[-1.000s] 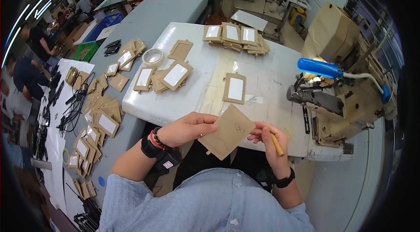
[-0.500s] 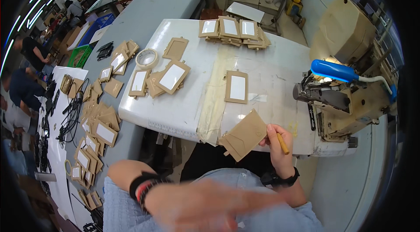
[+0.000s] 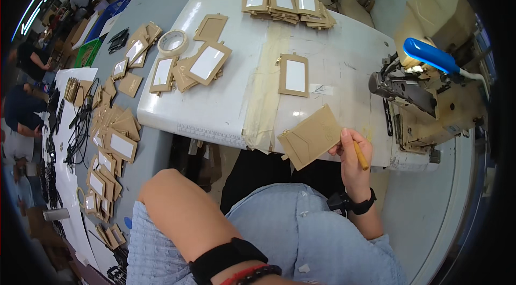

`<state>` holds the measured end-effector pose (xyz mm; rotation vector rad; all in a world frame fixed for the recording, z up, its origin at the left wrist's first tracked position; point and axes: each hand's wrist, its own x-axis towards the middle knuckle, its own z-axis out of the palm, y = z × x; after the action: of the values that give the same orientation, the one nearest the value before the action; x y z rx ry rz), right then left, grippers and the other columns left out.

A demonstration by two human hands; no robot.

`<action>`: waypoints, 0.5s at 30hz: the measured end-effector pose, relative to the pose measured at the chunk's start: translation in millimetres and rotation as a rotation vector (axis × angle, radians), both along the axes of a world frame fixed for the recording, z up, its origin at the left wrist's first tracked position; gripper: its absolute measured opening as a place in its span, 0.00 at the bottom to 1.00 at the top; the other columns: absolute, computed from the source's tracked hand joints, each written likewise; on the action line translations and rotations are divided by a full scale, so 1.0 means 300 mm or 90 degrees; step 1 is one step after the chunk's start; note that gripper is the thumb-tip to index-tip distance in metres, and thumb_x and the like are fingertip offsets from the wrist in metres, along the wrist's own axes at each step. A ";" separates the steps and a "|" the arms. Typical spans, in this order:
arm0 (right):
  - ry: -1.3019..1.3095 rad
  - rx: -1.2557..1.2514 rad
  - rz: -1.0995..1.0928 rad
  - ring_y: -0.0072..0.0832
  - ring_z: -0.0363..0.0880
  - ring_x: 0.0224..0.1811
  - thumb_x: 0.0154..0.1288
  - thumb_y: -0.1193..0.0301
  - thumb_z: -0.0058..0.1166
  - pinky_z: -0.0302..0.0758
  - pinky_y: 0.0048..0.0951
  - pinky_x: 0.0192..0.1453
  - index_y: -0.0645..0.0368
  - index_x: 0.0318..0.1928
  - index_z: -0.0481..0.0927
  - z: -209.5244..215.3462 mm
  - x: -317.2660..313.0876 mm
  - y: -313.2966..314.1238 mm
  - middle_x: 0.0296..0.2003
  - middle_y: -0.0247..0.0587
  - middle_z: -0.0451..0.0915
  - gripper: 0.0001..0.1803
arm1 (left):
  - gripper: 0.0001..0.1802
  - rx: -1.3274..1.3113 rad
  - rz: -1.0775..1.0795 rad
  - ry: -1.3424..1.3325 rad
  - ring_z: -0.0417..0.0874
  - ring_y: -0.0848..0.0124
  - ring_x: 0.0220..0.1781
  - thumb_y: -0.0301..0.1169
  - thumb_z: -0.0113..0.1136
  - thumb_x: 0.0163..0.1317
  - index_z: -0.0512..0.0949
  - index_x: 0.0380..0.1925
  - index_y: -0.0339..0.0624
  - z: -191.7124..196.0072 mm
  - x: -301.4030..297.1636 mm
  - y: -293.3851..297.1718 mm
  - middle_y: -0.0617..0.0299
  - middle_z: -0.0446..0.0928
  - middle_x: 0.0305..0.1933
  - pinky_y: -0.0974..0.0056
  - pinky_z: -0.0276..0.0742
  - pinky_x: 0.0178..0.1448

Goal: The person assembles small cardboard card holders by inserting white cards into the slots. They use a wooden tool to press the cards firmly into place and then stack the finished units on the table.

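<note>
My right hand (image 3: 356, 164) pinches the right-hand edge of a beige card holder (image 3: 310, 139), held tilted over the table's front edge. A stick-like tool with a yellowish wooden handle (image 3: 361, 156) is tucked in the same fingers; its other end is hidden. The card holder's slanted pocket and small metal fitting face up. Of my left arm (image 3: 193, 210) only the forearm shows, with a black band and bracelets; the hand lies beyond the bottom edge. Flat on the table, beyond the held piece, rests another beige card holder (image 3: 294, 75) with a white window.
Stacked card holders (image 3: 283, 0) stand at the table's far edge. More pieces (image 3: 207, 63) and a tape roll (image 3: 172, 43) lie to the left. A sewing machine (image 3: 414, 97) with a blue lamp (image 3: 430, 55) stands right. Loose holders (image 3: 121, 145) cover the grey side table (image 3: 177, 11).
My left hand, blurred over my lap earlier, has dropped out at the bottom edge. The right hand still holds the card holder and tool. The whole view has shifted a little.
</note>
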<state>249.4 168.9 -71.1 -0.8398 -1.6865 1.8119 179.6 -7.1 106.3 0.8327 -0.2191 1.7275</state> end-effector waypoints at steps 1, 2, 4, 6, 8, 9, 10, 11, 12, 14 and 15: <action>-0.009 0.009 0.012 0.17 0.75 0.28 0.76 0.66 0.44 0.73 0.19 0.36 0.70 0.40 0.80 0.001 0.007 0.008 0.27 0.36 0.80 0.18 | 0.28 -0.016 0.026 0.006 0.79 0.45 0.42 0.39 0.30 0.75 0.72 0.50 0.22 0.000 0.016 -0.012 0.36 0.76 0.43 0.58 0.77 0.46; -0.004 0.008 0.008 0.17 0.76 0.28 0.76 0.66 0.44 0.73 0.19 0.36 0.70 0.40 0.80 -0.001 0.009 0.013 0.28 0.36 0.80 0.17 | 0.29 -0.032 0.016 0.027 0.80 0.45 0.44 0.39 0.29 0.75 0.71 0.51 0.20 -0.006 0.023 -0.015 0.35 0.76 0.45 0.58 0.78 0.47; 0.005 0.007 0.001 0.17 0.76 0.28 0.76 0.67 0.44 0.74 0.19 0.36 0.70 0.40 0.80 -0.003 0.015 0.019 0.28 0.36 0.81 0.17 | 0.31 -0.034 0.018 0.100 0.80 0.45 0.48 0.40 0.27 0.75 0.68 0.55 0.16 -0.036 0.022 -0.018 0.32 0.75 0.48 0.58 0.78 0.50; 0.006 0.003 -0.008 0.17 0.76 0.28 0.76 0.67 0.44 0.74 0.19 0.36 0.70 0.41 0.80 -0.010 0.022 0.018 0.28 0.36 0.81 0.17 | 0.32 -0.008 0.071 0.180 0.80 0.45 0.52 0.40 0.27 0.75 0.66 0.56 0.13 -0.058 0.011 -0.020 0.31 0.74 0.51 0.57 0.78 0.54; 0.006 0.004 -0.014 0.17 0.77 0.28 0.75 0.67 0.44 0.74 0.19 0.36 0.70 0.41 0.80 -0.011 0.024 0.023 0.28 0.36 0.81 0.17 | 0.32 0.001 0.189 0.209 0.80 0.46 0.53 0.39 0.30 0.75 0.67 0.56 0.14 -0.062 0.021 -0.017 0.31 0.74 0.53 0.57 0.78 0.56; 0.005 0.004 -0.017 0.17 0.77 0.28 0.75 0.67 0.44 0.74 0.19 0.36 0.70 0.41 0.80 -0.010 0.020 0.021 0.28 0.36 0.81 0.17 | 0.30 0.039 0.270 0.262 0.81 0.47 0.53 0.39 0.32 0.75 0.68 0.55 0.15 -0.074 0.019 -0.011 0.32 0.75 0.52 0.57 0.78 0.56; 0.004 0.004 -0.020 0.17 0.77 0.28 0.75 0.67 0.44 0.74 0.19 0.36 0.70 0.41 0.80 -0.005 0.015 0.020 0.28 0.36 0.81 0.17 | 0.29 0.074 0.351 0.308 0.81 0.48 0.53 0.39 0.35 0.75 0.70 0.55 0.16 -0.082 0.014 -0.004 0.32 0.76 0.52 0.57 0.79 0.56; 0.001 0.006 -0.013 0.17 0.77 0.28 0.75 0.68 0.44 0.74 0.18 0.36 0.70 0.40 0.80 0.003 0.010 0.020 0.28 0.36 0.81 0.16 | 0.28 0.144 0.446 0.405 0.82 0.49 0.53 0.39 0.38 0.74 0.71 0.54 0.18 -0.096 -0.022 0.012 0.33 0.77 0.51 0.57 0.79 0.56; 0.005 0.013 -0.012 0.17 0.77 0.28 0.75 0.68 0.45 0.74 0.18 0.35 0.70 0.40 0.80 0.011 0.011 0.018 0.28 0.36 0.81 0.16 | 0.26 0.192 0.503 0.492 0.83 0.51 0.51 0.38 0.41 0.73 0.73 0.53 0.20 -0.096 -0.051 0.013 0.35 0.78 0.49 0.57 0.80 0.55; 0.012 0.022 -0.010 0.17 0.77 0.28 0.75 0.67 0.45 0.74 0.18 0.35 0.69 0.40 0.80 0.012 0.010 0.017 0.28 0.36 0.81 0.16 | 0.21 0.267 0.591 0.648 0.85 0.54 0.47 0.35 0.47 0.70 0.77 0.50 0.25 -0.095 -0.116 -0.004 0.39 0.80 0.45 0.59 0.82 0.51; 0.021 0.023 -0.005 0.17 0.77 0.28 0.75 0.68 0.45 0.74 0.18 0.35 0.69 0.40 0.80 0.009 0.015 0.023 0.27 0.36 0.80 0.16 | 0.19 0.271 0.625 0.693 0.85 0.57 0.44 0.34 0.50 0.69 0.78 0.49 0.27 -0.101 -0.121 -0.004 0.41 0.81 0.42 0.60 0.83 0.49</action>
<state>254.0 175.7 -68.4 -0.7971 -1.6869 1.7753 143.2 -8.2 76.1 2.3293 0.6918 1.7891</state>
